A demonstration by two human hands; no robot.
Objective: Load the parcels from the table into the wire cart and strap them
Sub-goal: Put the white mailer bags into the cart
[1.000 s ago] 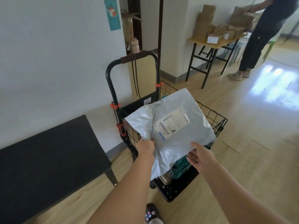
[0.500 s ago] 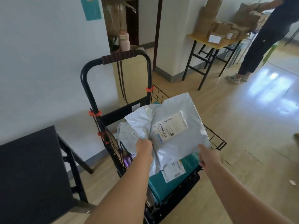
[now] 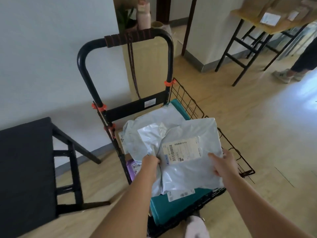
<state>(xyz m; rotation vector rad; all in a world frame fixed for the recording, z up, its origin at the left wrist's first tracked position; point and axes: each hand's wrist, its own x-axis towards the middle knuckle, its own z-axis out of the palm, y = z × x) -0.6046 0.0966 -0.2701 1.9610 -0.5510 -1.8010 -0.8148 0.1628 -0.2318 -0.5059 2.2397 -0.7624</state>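
Note:
A grey plastic parcel with a white barcode label lies low over the black wire cart, on top of the parcels inside. My left hand pinches its left edge. My right hand holds its right edge, fingers on top. Under it lie another grey parcel, a teal parcel with a label, and a purple parcel by the cart's left wall. A dark strap hangs from the cart's handle.
A black table stands left of the cart, close to the white wall. At the back right, a wooden table carries cardboard boxes, and a person's leg and shoe are beside it. A pink bottle stands behind the handle.
I have stepped closer to the cart and lowered the grey parcel from above the basket down onto the parcels inside. Both hands still hold it.

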